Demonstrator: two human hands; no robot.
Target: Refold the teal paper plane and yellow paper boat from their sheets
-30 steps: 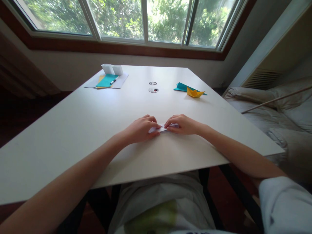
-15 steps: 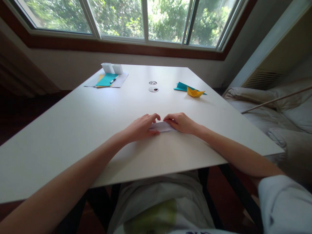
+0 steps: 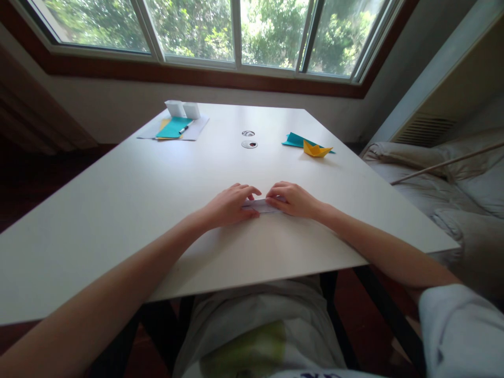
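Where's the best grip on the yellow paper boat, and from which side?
Probably pinch the yellow paper boat by its raised middle peak, coming from straight above. It sits upright on the table, open side up, with thin side walls that would likely crush in a sideways squeeze. The teal paper lies flat behind it; above is clear.

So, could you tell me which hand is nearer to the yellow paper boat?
The right hand is nearer: the yellow paper boat lies beyond it, slightly right. The left hand rests further left, across the folded white paper.
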